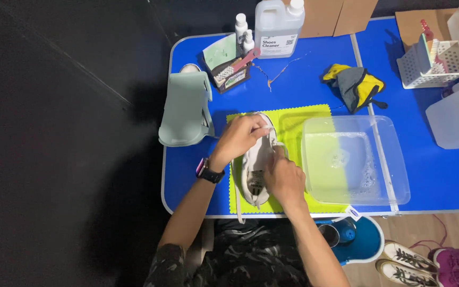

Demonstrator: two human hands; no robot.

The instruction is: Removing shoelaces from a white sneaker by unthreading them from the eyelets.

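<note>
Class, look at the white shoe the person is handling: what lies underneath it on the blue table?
The white shoe rests on a yellow-green cloth spread over the blue table. The left hand and right hand cover parts of it; the cloth directly beneath stays hidden.

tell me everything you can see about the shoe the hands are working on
The white sneaker lies on a yellow-green cloth on the blue table, opening turned up so the pale insole shows. It looks like canvas or mesh, somewhat grubby. A loose pale lace trails off the table's near edge. The left hand grips its far end; the right hand presses its near side. A clear tub of soapy water stands just to its right.
</note>
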